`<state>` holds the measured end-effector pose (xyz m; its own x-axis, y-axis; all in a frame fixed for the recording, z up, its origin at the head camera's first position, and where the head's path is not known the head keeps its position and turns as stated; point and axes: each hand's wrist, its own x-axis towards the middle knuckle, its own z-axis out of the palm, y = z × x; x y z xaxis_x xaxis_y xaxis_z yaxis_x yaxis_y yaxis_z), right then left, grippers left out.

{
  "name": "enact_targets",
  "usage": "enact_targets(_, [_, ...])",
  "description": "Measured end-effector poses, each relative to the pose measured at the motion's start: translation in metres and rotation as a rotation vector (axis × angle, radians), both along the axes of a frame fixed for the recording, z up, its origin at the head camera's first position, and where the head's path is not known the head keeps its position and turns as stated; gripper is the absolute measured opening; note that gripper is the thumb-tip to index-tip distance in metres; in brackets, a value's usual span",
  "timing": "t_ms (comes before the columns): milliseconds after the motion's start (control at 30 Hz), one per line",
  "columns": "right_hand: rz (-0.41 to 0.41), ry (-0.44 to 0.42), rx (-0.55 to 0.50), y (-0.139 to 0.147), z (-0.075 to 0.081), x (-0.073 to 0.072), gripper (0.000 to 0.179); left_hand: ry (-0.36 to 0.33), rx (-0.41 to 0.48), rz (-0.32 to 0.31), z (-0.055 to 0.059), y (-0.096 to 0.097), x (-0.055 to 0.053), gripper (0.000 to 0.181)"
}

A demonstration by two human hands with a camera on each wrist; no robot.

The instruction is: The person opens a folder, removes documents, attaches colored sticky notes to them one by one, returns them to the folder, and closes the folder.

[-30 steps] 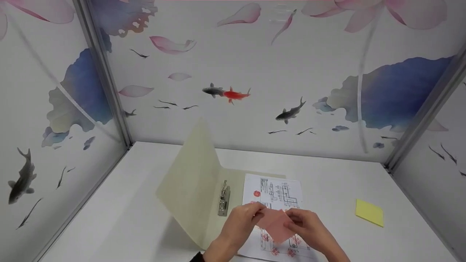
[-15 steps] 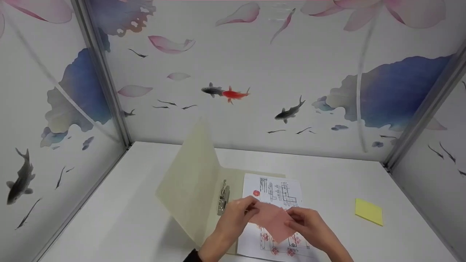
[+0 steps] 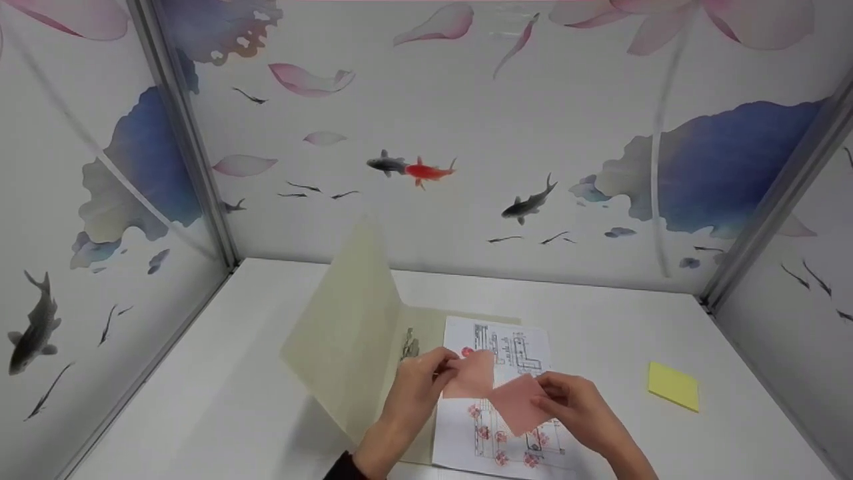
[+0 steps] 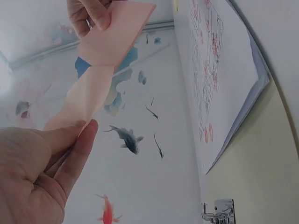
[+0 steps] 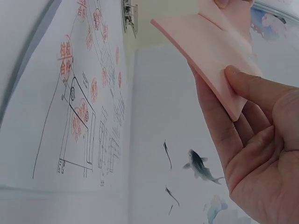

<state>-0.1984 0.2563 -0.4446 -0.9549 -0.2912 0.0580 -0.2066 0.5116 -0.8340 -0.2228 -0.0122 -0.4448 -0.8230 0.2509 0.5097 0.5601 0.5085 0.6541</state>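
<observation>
My left hand (image 3: pixel 416 397) pinches a pink sticky note (image 3: pixel 470 377) by its left side. A pink sticky note pad (image 3: pixel 518 407) is between the thumb and fingers of my right hand (image 3: pixel 583 410). In the left wrist view the note (image 4: pixel 91 91) bends away from the pad (image 4: pixel 117 35), and the two meet along a narrow line. The right wrist view shows my thumb on top of the pad (image 5: pixel 210 51) and fingers beneath it. Both are over printed drawing sheets (image 3: pixel 456 433) with red stamps, lying on the right side of a cream folder (image 3: pixel 346 320).
The folder's left cover stands up at an angle. A metal lever clip (image 3: pixel 410 343) sits near its spine, partly behind my left hand. To the right on the white table (image 3: pixel 600 333) lies a yellow sticky note pad (image 3: pixel 673 387). Printed panels (image 3: pixel 433 100) enclose the table.
My left hand has moved left and up with the pink note, which has swung away from the pad and flattened out. My right hand has shifted slightly right, still holding the pad.
</observation>
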Motion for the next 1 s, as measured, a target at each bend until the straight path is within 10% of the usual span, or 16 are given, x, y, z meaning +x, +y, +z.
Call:
enact_targets(367, [-0.369, -0.002, 0.217, 0.040, 0.006, -0.003, 0.028, 0.069, -0.061, 0.114, -0.001, -0.005, -0.003, 0.012])
enact_targets(1000, [-0.474, -0.159, 0.450, 0.103, -0.028, -0.015, 0.040, 0.104, -0.127, 0.114, -0.007, -0.001, -0.001, 0.008])
